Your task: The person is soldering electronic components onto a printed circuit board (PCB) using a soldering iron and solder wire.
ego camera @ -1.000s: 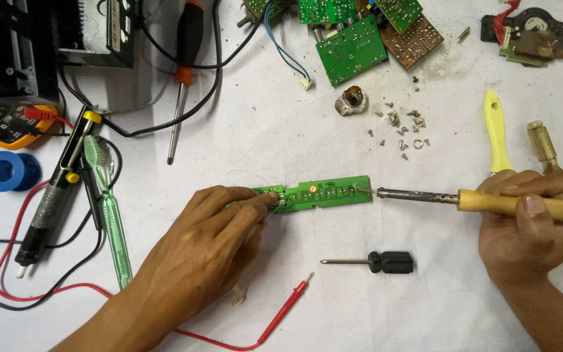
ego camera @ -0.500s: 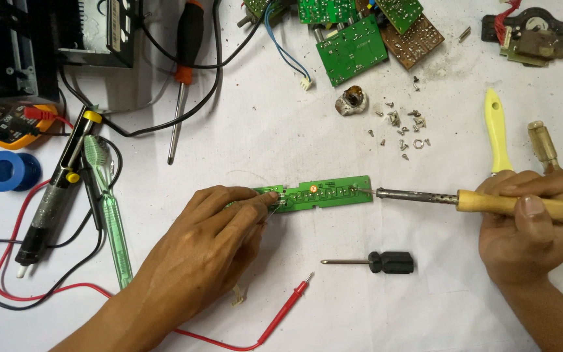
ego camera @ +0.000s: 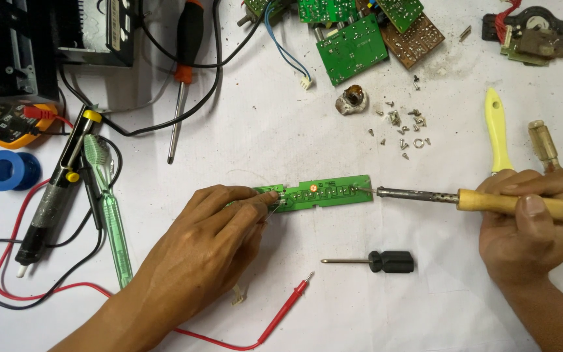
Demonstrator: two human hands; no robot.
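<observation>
The circuit board strip [ego camera: 324, 193] lies between the hands, a small screwdriver [ego camera: 379, 261] before it, screws [ego camera: 404, 128] behind.

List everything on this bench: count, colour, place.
strip board: 1, green, centre, under left fingertips
soldering iron: 1, wooden handle, right, tip at the strip board's right end
stubby screwdriver: 1, black, below the strip board
long screwdriver: 1, red-black, top left
loose boards: several, green and brown, top centre
screws: small pile, silver, upper centre
brush: 1, yellow, right
solder spool: 1, blue, left
desoldering pump: 1, black-yellow, left
toothbrush: 1, green, left
probe: 1, red, bottom centre
multimeter: 1, yellow, far left
left hand: pins the strip board
right hand: grips the soldering iron
</observation>
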